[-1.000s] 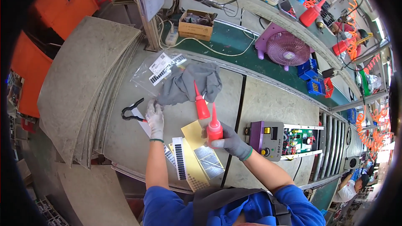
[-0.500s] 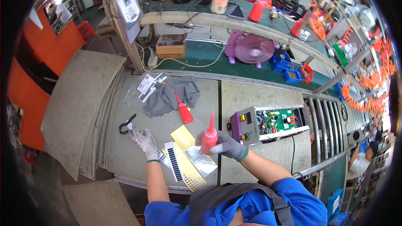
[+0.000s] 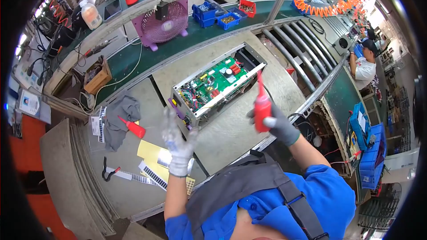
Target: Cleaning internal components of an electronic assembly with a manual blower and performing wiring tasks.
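My right hand (image 3: 282,126), in a grey glove, grips a red squeeze bottle (image 3: 262,113) with its long pointed nozzle upward. My left hand (image 3: 179,144), in a whitish glove, is raised with fingers apart and nothing visible in it; motion blurs it. Just beyond it lies an open metal-cased electronic unit (image 3: 219,83) with a green circuit board (image 3: 215,82) and a purple-edged front panel, partly hidden by the hand. Left of that hand are yellow sticker sheets (image 3: 149,150) and a barcode label strip (image 3: 153,175). A second red squeeze bottle (image 3: 134,129) lies against a grey cloth (image 3: 120,122).
A black forked tool (image 3: 106,172) lies at the bench's left, beside stacked grey boards (image 3: 62,173). Beyond the unit stand a purple fan (image 3: 167,24) and blue bins of small parts (image 3: 227,21). Metal rollers (image 3: 298,55) run rightward; a co-worker (image 3: 365,64) is at far right.
My view has swung right. My left hand has left the black tool and label area and moved right toward the unit. My right hand, still holding the red bottle, has moved right.
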Motion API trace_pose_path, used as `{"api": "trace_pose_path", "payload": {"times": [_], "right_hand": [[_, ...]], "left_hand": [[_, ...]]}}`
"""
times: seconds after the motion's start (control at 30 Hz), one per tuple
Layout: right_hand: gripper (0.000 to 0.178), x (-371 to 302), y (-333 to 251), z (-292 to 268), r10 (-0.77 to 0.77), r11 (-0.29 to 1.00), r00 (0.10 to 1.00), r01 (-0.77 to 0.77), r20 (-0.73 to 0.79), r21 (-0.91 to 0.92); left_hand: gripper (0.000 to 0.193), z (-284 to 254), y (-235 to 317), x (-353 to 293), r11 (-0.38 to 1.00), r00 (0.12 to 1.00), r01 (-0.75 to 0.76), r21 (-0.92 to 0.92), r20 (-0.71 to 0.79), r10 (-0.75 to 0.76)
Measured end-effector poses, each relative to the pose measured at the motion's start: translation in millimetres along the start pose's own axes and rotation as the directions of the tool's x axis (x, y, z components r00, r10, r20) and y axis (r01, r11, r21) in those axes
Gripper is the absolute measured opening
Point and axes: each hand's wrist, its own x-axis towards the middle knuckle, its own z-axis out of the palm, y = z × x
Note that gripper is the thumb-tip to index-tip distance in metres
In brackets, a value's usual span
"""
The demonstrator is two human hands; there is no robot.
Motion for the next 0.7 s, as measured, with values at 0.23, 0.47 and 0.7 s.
{"api": "trace_pose_path", "payload": {"times": [0.23, 0.47, 0.7], "right_hand": [[0.068, 29, -37, -111, -0.056, 0.998, 0.972, 0.051, -0.228, -0.029], [0.045, 56, -79, -200, -0.275, 0.932, 0.913, 0.176, -0.300, -0.317], [0.033, 125, -50, -206, -0.389, 0.917, 0.847, 0.321, -0.361, -0.235]], "left_hand": [[0.060, 65, 34, 65, 0.952, 0.988, -0.147, 0.269, 0.075, 0.132], [0.062, 64, 67, 85, 0.932, 0.989, 0.033, 0.361, 0.126, -0.084], [0.073, 126, 111, 163, 0.888, 0.943, -0.073, 0.455, 0.320, -0.086]]}}
